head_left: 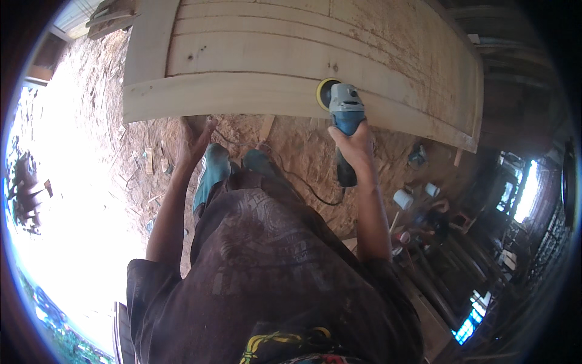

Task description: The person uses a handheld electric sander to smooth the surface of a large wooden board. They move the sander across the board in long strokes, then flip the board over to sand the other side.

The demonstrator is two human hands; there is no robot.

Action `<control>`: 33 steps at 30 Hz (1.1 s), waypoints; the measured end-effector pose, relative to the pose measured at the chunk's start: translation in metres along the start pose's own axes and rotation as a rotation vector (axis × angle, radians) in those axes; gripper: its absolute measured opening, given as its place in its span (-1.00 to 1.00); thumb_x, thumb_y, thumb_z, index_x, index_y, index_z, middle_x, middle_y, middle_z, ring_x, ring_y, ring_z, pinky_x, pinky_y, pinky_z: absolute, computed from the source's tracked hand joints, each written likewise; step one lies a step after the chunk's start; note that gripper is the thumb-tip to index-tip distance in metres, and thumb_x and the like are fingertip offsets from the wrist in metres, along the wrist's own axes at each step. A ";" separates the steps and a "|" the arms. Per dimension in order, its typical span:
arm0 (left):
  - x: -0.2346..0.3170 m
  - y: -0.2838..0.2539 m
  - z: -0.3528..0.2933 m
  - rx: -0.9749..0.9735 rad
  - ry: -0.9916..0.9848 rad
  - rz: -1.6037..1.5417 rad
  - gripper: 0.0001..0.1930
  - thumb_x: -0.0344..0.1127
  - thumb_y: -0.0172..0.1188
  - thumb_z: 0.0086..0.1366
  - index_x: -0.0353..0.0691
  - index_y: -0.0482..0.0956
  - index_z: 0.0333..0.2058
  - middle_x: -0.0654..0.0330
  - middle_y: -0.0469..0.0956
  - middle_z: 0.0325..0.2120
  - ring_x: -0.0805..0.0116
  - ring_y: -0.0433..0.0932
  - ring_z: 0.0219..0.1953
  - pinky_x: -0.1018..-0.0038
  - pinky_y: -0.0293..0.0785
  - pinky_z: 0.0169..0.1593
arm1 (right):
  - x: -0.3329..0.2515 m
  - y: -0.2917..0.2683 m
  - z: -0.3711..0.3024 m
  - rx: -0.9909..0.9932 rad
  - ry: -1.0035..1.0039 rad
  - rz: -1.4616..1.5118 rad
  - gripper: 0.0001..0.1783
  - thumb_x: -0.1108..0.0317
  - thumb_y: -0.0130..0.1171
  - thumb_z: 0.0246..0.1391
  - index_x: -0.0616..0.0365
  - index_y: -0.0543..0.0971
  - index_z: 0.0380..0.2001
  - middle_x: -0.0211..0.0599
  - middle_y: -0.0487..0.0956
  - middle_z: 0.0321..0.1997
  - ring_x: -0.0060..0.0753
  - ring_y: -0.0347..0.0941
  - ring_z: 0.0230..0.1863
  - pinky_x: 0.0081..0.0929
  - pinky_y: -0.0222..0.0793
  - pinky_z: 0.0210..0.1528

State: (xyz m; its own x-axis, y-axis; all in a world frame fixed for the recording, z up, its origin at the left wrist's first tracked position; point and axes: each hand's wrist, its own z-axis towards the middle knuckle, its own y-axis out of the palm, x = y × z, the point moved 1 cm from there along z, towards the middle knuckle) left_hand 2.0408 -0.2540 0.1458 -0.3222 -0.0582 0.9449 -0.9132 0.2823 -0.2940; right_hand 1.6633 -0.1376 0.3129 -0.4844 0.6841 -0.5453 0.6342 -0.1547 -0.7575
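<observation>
A pale wooden door-like panel with grooves between its boards stretches across in front of me. My right hand is wrapped round a blue and grey angle grinder, whose round yellow-edged sanding disc is over the panel's near board and seems to touch it. The grinder's dark rear end hangs below my hand, with a dark cord running from it toward the left. At the panel's near edge, on the left, is my left hand; its thumb shows, but the fingertips are hidden at the edge.
Brown, debris-strewn ground lies below the panel, with wood scraps at the left. White containers stand at the right, near dark clutter. The cord loops close to my teal shoes. Bright glare washes out the left side.
</observation>
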 end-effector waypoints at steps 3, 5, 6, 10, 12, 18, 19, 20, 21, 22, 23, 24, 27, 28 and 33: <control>-0.007 0.001 0.000 0.043 -0.126 0.174 -0.07 -0.25 0.40 0.29 -0.32 -0.05 0.44 -0.18 0.27 0.30 -0.03 0.27 0.36 0.16 0.22 0.37 | 0.029 -0.029 0.008 -0.005 0.133 -0.028 -0.22 0.15 0.46 -0.07 0.37 0.43 0.15 0.15 0.61 0.00 0.06 0.61 0.04 -0.09 0.49 0.11; -0.029 -0.001 0.002 0.116 -0.102 0.349 0.04 -0.12 0.45 0.21 -0.25 -0.09 0.46 -0.29 0.39 0.23 -0.25 0.41 0.26 0.04 0.34 0.27 | 0.039 -0.051 0.013 -0.015 0.242 -0.084 -0.24 0.11 0.47 -0.08 0.36 0.47 0.11 0.13 0.63 -0.02 -0.02 0.63 0.01 -0.13 0.50 0.08; -0.025 0.001 0.002 0.140 -0.116 0.409 0.06 -0.08 0.45 0.19 -0.21 -0.10 0.46 -0.32 0.44 0.19 -0.32 0.46 0.20 -0.01 0.39 0.23 | 0.043 -0.061 0.015 -0.014 0.251 -0.040 -0.25 0.10 0.47 -0.08 0.36 0.48 0.09 0.12 0.63 -0.03 -0.03 0.63 0.01 -0.12 0.50 0.07; 0.002 0.004 0.001 0.139 -0.261 0.459 0.04 -0.15 0.42 0.20 -0.18 -0.10 0.47 -0.30 0.38 0.23 -0.30 0.41 0.24 -0.02 0.35 0.25 | 0.087 -0.099 0.028 0.046 0.271 0.060 -0.29 0.08 0.48 -0.10 0.34 0.53 0.05 0.06 0.65 -0.10 -0.08 0.65 -0.06 -0.11 0.51 0.02; 0.006 0.009 0.008 0.097 -0.241 0.356 0.02 -0.30 0.41 0.19 -0.22 -0.09 0.48 -0.22 0.22 0.35 -0.15 0.20 0.42 0.09 0.21 0.39 | 0.162 -0.113 0.043 0.162 0.179 0.024 -0.31 0.04 0.47 -0.10 0.30 0.57 0.01 -0.03 0.68 -0.18 -0.14 0.66 -0.15 -0.12 0.51 -0.02; -0.013 -0.005 0.011 0.028 -0.205 0.553 0.03 -0.28 0.39 0.16 -0.23 -0.09 0.48 -0.25 0.21 0.33 -0.21 0.19 0.42 0.06 0.17 0.41 | 0.185 -0.173 0.055 0.057 0.370 0.081 -0.19 -0.06 0.48 -0.11 0.25 0.57 0.13 0.01 0.65 0.01 -0.22 0.60 0.02 -0.23 0.47 0.02; -0.013 -0.012 0.008 0.039 -0.206 0.643 0.03 -0.24 0.39 0.16 -0.21 -0.09 0.47 -0.26 0.26 0.30 -0.25 0.24 0.37 0.02 0.22 0.36 | 0.182 -0.171 0.051 0.124 0.357 0.109 -0.29 -0.02 0.49 -0.08 0.23 0.59 0.05 -0.10 0.65 -0.09 -0.27 0.60 -0.06 -0.28 0.48 -0.04; -0.027 -0.015 0.004 0.078 -0.156 0.701 0.02 -0.16 0.39 0.16 -0.17 -0.08 0.46 -0.27 0.35 0.25 -0.30 0.35 0.28 -0.05 0.32 0.26 | 0.179 -0.170 0.039 0.190 0.343 0.137 -0.39 0.03 0.51 -0.05 0.21 0.62 -0.02 -0.20 0.64 -0.19 -0.33 0.60 -0.15 -0.33 0.48 -0.10; -0.035 -0.014 0.011 0.108 -0.124 0.722 0.02 -0.12 0.39 0.17 -0.16 -0.08 0.45 -0.27 0.39 0.23 -0.34 0.41 0.24 -0.09 0.37 0.21 | 0.171 -0.170 0.035 0.269 0.316 0.167 -0.48 0.07 0.52 -0.02 0.19 0.64 -0.10 -0.30 0.64 -0.29 -0.39 0.59 -0.23 -0.38 0.49 -0.15; -0.031 -0.010 0.015 0.126 -0.093 0.740 0.02 -0.07 0.39 0.17 -0.14 -0.08 0.44 -0.28 0.43 0.20 -0.37 0.47 0.19 -0.13 0.43 0.16 | 0.171 -0.163 0.026 0.308 0.287 0.236 -0.42 0.01 0.51 -0.03 0.20 0.64 -0.06 -0.26 0.66 -0.24 -0.36 0.61 -0.21 -0.34 0.49 -0.13; -0.029 -0.006 0.017 0.100 -0.125 0.704 0.02 -0.07 0.39 0.17 -0.15 -0.09 0.43 -0.30 0.44 0.19 -0.38 0.47 0.18 -0.13 0.43 0.15 | 0.172 -0.150 0.017 0.346 0.260 0.305 -0.36 -0.05 0.50 -0.03 0.20 0.63 -0.03 -0.22 0.67 -0.20 -0.32 0.62 -0.20 -0.29 0.50 -0.11; -0.017 -0.004 0.013 0.075 -0.170 0.671 0.02 -0.06 0.39 0.17 -0.16 -0.10 0.43 -0.31 0.44 0.18 -0.39 0.48 0.18 -0.13 0.44 0.14 | 0.171 -0.137 0.004 0.379 0.252 0.362 -0.31 -0.10 0.49 -0.04 0.21 0.63 0.01 -0.18 0.69 -0.16 -0.29 0.63 -0.18 -0.25 0.51 -0.09; 0.025 -0.002 0.008 0.029 -0.273 0.612 0.02 -0.06 0.38 0.18 -0.19 -0.12 0.42 -0.35 0.44 0.15 -0.40 0.48 0.17 -0.13 0.45 0.13 | 0.114 -0.080 -0.026 0.124 0.274 0.397 -0.36 -0.05 0.50 -0.03 0.21 0.62 -0.03 -0.22 0.69 -0.18 -0.35 0.62 -0.22 -0.25 0.53 -0.15; 0.006 -0.004 0.009 0.026 -0.152 0.480 0.00 -0.07 0.37 0.21 -0.23 -0.11 0.42 -0.29 0.45 0.16 -0.33 0.50 0.17 -0.08 0.46 0.14 | 0.079 -0.060 -0.036 0.049 0.255 0.359 -0.38 -0.03 0.49 -0.04 0.21 0.62 -0.04 -0.23 0.69 -0.19 -0.37 0.63 -0.22 -0.25 0.53 -0.15; -0.006 -0.025 0.009 -0.141 -0.081 -0.292 -0.16 -0.07 0.29 0.35 -0.32 0.07 0.43 -0.07 0.47 0.18 0.01 0.55 0.14 0.13 0.48 0.17 | -0.048 0.062 -0.066 -0.215 -0.128 0.181 -0.48 0.07 0.47 -0.04 0.23 0.61 -0.14 -0.27 0.68 -0.36 -0.41 0.64 -0.43 -0.35 0.55 -0.32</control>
State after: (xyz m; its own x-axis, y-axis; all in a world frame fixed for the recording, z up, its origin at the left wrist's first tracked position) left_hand 2.0630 -0.2692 0.1457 -0.0761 -0.2309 0.9700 -0.9280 0.3723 0.0158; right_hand 1.7658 -0.1331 0.3159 -0.4151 0.5618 -0.7156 0.8235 -0.1024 -0.5580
